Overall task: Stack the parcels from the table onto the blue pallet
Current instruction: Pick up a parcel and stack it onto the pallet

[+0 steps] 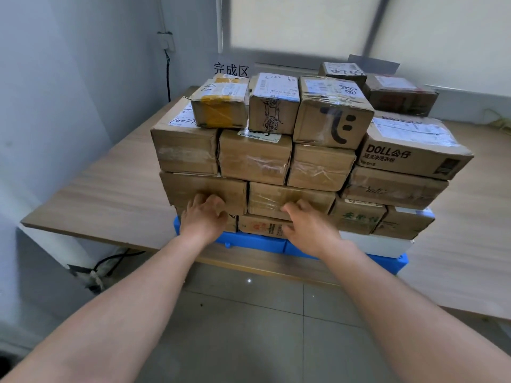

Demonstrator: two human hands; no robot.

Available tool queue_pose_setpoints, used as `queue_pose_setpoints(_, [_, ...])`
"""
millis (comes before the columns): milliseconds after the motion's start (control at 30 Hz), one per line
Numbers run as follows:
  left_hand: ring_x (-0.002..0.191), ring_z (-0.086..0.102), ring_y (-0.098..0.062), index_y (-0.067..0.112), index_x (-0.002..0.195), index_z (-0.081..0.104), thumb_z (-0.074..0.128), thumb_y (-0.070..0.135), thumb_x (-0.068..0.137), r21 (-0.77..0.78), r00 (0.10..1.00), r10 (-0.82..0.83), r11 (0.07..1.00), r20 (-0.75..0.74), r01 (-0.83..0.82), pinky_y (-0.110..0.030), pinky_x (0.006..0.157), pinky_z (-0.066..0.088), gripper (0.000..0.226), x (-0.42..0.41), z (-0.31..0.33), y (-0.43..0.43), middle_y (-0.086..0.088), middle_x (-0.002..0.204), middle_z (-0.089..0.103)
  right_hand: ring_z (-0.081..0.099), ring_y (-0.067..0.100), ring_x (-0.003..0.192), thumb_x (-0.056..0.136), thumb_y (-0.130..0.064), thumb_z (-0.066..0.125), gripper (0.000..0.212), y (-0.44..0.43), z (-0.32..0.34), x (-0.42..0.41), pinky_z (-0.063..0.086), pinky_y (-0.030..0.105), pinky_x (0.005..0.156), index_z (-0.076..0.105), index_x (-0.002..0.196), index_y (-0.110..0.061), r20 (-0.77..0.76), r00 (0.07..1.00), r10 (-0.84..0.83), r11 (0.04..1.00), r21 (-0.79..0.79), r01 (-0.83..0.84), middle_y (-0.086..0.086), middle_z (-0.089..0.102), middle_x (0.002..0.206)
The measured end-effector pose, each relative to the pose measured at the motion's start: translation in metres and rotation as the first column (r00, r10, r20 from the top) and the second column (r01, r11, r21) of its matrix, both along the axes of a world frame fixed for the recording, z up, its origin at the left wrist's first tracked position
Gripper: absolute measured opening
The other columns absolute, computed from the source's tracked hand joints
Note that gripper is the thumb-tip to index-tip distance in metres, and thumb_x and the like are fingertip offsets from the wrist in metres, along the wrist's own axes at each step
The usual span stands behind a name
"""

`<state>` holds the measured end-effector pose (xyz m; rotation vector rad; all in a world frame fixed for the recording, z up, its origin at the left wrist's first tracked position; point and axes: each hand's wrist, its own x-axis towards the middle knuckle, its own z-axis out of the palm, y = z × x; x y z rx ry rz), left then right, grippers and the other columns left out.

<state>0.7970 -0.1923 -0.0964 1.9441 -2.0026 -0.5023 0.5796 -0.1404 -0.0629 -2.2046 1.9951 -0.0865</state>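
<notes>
Left hand and right hand, fingers spread, grasping nothing, press flat on the lower parcels, centre frame. Parcels sit stacked on the blue pallet. Likely squaring the stack; next, push evenly.

Wooden table in room corner, near edge facing viewer. Blue pallet lies on it at near edge, one corner overhanging. Cardboard parcels stacked on pallet in several layers. White sign with black characters stands at table's far side, behind stack.
</notes>
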Motion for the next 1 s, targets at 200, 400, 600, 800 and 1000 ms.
queue_pose_setpoints(200, [0.123, 0.038, -0.028, 0.026, 0.114, 0.055, 0.047, 0.030, 0.094, -0.055, 0.999, -0.034, 0.998, -0.020, 0.033, -0.041, 0.103, 0.035, 0.022, 0.004, -0.002, -0.008, -0.003, 0.128, 0.046, 0.053, 0.025, 0.111, 0.098, -0.034, 0.045, 0.042, -0.010, -0.005, 0.001, 0.050, 0.036, 0.084, 0.040, 0.138, -0.022, -0.028, 0.999, 0.033, 0.999, -0.018, -0.033, 0.005, 0.045, 0.131])
queue_pose_setpoints(400, [0.120, 0.041, -0.025, 0.022, 0.115, 0.054, 0.048, 0.029, 0.094, -0.064, 0.997, -0.045, 0.997, -0.058, 0.041, -0.039, 0.101, 0.036, 0.023, -0.005, -0.005, 0.002, -0.003, 0.123, 0.049, 0.054, 0.025, 0.110, 0.098, -0.035, 0.044, 0.039, -0.010, -0.002, -0.002, 0.049, 0.037, 0.085, 0.043, 0.134, -0.022, -0.031, 0.998, 0.046, 0.998, -0.032, -0.047, 0.004, 0.049, 0.128])
queue_pose_setpoints(600, [0.118, 0.046, -0.019, 0.021, 0.118, 0.057, 0.048, 0.029, 0.095, -0.093, 0.973, -0.199, 0.978, -0.115, 0.189, -0.034, 0.098, 0.039, 0.025, -0.056, -0.013, 0.029, 0.001, 0.121, 0.053, 0.057, 0.027, 0.097, 0.098, -0.032, 0.041, 0.026, 0.011, -0.013, -0.033, 0.050, 0.037, 0.079, 0.052, 0.117, -0.017, -0.034, 0.999, -0.009, 1.000, 0.003, 0.009, 0.004, 0.051, 0.117])
queue_pose_setpoints(800, [0.121, 0.043, -0.016, 0.027, 0.122, 0.054, 0.044, 0.031, 0.096, -0.087, 0.963, -0.260, 0.964, -0.079, 0.253, -0.031, 0.099, 0.036, 0.028, -0.102, -0.004, 0.032, 0.006, 0.127, 0.053, 0.053, 0.026, 0.105, 0.098, -0.031, 0.042, 0.029, 0.028, -0.017, -0.094, 0.046, 0.034, 0.080, 0.054, 0.122, -0.020, -0.067, 0.990, -0.122, 0.992, 0.029, 0.124, 0.003, 0.049, 0.124])
queue_pose_setpoints(1000, [0.126, 0.042, -0.018, 0.026, 0.130, 0.050, 0.046, 0.033, 0.095, -0.020, 0.974, -0.222, 0.975, -0.043, 0.221, -0.034, 0.103, 0.037, 0.036, -0.129, 0.002, 0.032, 0.005, 0.137, 0.046, 0.047, 0.023, 0.116, 0.097, -0.032, 0.045, 0.028, 0.024, -0.017, -0.123, 0.041, 0.032, 0.088, 0.054, 0.121, -0.021, -0.036, 0.998, -0.042, 0.999, 0.017, 0.042, 0.001, 0.049, 0.127])
